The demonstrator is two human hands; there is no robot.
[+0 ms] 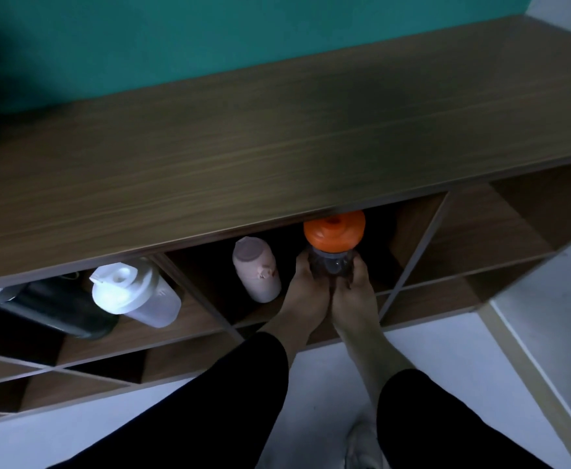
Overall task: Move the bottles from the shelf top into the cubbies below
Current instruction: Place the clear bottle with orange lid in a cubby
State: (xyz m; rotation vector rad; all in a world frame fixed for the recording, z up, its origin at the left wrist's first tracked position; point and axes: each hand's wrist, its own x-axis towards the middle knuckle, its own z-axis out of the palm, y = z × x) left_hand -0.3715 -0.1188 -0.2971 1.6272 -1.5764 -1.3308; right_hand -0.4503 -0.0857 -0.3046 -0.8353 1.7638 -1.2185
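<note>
Both black sleeves [230, 401] reach in from six o'clock; the left hand [306, 292] and right hand [353, 292] are wrapped around an orange-capped bottle [334, 245] standing upright in a cubby [409, 228]. At nine o'clock of it stands a pink bottle [257, 272], farther that way a white-lidded bottle [135, 292], under the wooden shelf top [277, 130]

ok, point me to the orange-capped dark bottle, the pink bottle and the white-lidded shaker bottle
orange-capped dark bottle [334, 231]: head view, on its orange cap.
pink bottle [260, 275]: head view, mid-body.
white-lidded shaker bottle [121, 286]: head view, on its white lid.
</note>
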